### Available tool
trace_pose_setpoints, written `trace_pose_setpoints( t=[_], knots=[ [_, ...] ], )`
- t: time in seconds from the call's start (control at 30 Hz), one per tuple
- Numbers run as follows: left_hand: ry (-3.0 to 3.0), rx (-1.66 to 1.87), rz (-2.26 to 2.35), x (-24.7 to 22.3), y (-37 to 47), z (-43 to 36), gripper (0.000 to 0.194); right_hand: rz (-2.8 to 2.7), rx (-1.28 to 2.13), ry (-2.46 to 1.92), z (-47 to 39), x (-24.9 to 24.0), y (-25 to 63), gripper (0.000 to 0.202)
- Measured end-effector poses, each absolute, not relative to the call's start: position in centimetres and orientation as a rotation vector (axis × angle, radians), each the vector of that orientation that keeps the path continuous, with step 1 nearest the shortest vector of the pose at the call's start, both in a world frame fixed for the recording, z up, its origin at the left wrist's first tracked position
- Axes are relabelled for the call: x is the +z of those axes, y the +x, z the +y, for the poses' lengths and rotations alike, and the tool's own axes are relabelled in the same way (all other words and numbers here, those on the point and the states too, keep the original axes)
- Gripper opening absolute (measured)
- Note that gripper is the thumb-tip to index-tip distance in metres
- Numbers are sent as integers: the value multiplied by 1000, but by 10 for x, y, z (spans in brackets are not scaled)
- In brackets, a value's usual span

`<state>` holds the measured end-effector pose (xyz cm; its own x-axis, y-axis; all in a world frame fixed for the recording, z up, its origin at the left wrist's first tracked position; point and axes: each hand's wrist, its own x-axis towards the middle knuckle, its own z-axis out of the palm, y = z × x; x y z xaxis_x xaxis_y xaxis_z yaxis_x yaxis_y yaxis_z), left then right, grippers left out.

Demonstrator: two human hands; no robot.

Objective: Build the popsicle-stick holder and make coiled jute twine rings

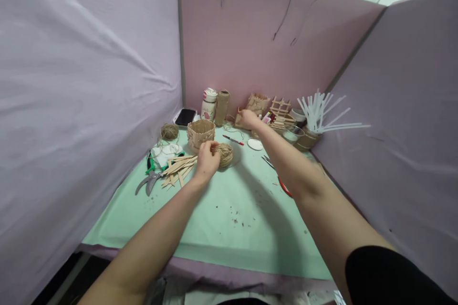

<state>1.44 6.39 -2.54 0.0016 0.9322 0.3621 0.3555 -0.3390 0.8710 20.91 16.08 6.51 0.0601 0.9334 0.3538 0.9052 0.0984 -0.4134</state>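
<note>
My left hand [208, 158] is at the left side of a ball of twine [225, 155], its fingers curled against it. Just behind stands a woven round basket [201, 135], and flat wooden sticks [179, 167] lie left of the hand. Farther back, my right hand [247, 119] is stretched out with its fingers closed on a small red item [239, 110], too small to name, beside a brown woven container [257, 103]. A red pen [233, 140] and a white disc [255, 144] lie between the hands. Scissors with red handles [285, 187] are partly under my right forearm.
Pruning shears [152, 182], a white cloth [165, 153] and another twine ball [169, 131] lie at left. At the back stand a phone [186, 117], a bottle [209, 104] and a twine roll [222, 108]. White sticks [318, 114] fan out at right; fabric walls enclose the table.
</note>
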Motion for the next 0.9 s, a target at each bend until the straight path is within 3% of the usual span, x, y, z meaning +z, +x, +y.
trace_pose_setpoints(
  t=[0.07,0.2,0.33,0.47,0.67,0.83,0.9],
  knots=[
    [1783,1336,1325,-26,16,61,37,-2084,213,-1846,129,45,210,13],
    [1979,1286,1221,-26,18,57,57,-2308,392,-1893,70,1,208,28],
    [2045,1180,1141,-32,20,59,73,-2234,338,-1951,38,-27,202,11],
    [2024,1110,1157,-40,22,64,81,-2003,612,-1761,11,-21,211,7],
    [2226,1135,1187,-48,25,62,82,-1032,851,-926,-32,10,233,17],
    [2379,1087,1156,-48,32,70,63,-834,864,-637,-48,9,242,9],
    [2464,1086,1091,-44,35,73,63,-841,831,-654,-52,6,243,9]
  ],
)
